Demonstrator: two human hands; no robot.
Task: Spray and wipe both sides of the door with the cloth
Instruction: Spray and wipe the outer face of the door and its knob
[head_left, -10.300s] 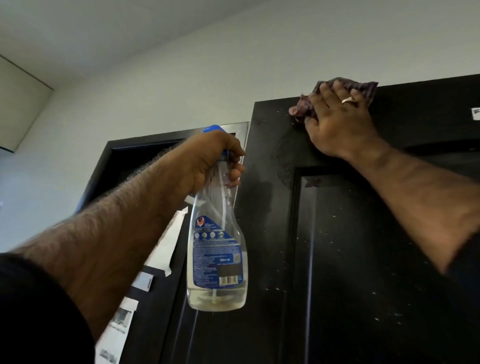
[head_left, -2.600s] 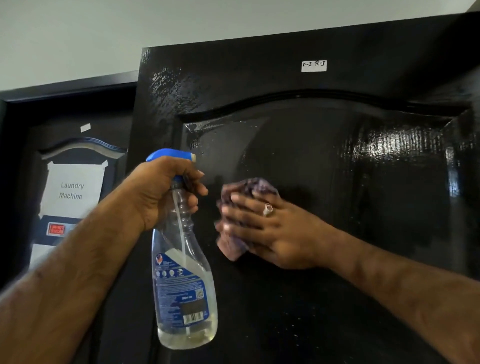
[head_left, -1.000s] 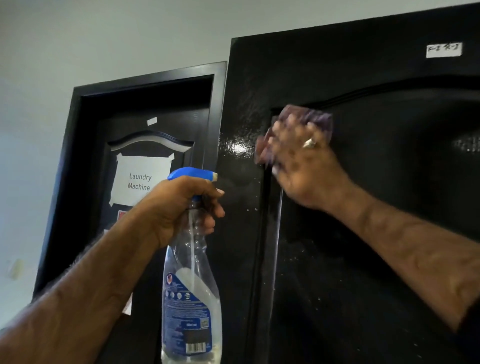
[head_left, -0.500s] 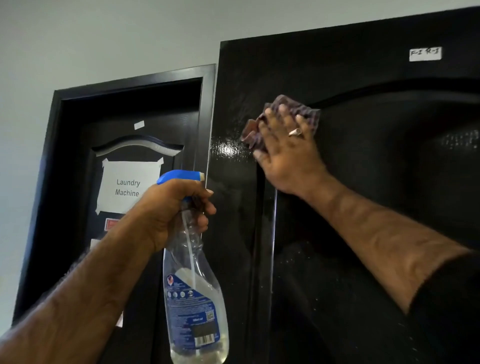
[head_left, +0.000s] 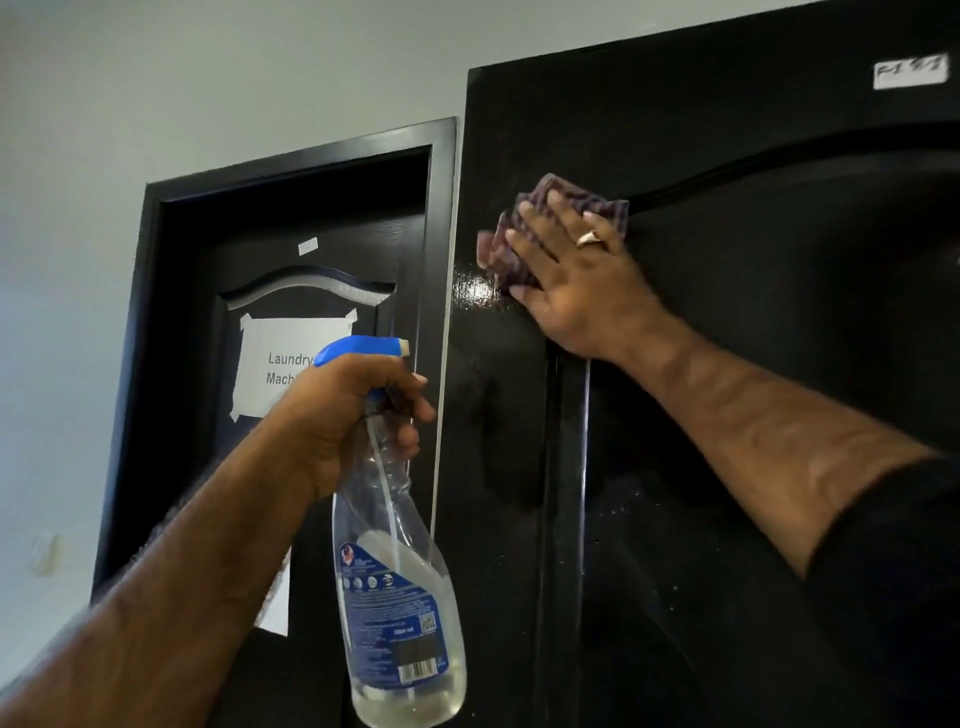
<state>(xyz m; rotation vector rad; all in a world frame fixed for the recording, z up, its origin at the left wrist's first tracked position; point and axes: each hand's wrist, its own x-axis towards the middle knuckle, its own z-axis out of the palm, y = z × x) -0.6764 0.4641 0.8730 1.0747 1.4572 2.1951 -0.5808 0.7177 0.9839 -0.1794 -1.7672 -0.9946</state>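
Nearest to me, my left hand (head_left: 332, 415) is curled round the neck of the spray bottle (head_left: 400, 587), fingers wrapped at the trigger under the blue nozzle, which points toward the door (head_left: 727, 467). The bottle hangs just left of the door's edge, clear, with a blue label and a little liquid pooled at its base.

Farther up, my right hand (head_left: 576, 280) lies flat with straight fingers, pressing the cloth (head_left: 509, 244) against the door near its upper left corner, where the arched panel moulding begins. The cloth is dark and checked, bunched under my fingers and showing past them on the left. A ring (head_left: 589, 238) sits on one finger. Just below the cloth the door gleams wet.

High on the door, to the right, a small white label (head_left: 910, 71) is stuck; its writing is blurred. Beyond the door's left edge stands another dark door (head_left: 332, 249) bearing a taped paper sign (head_left: 280, 364), partly hidden, reading "Laundry".
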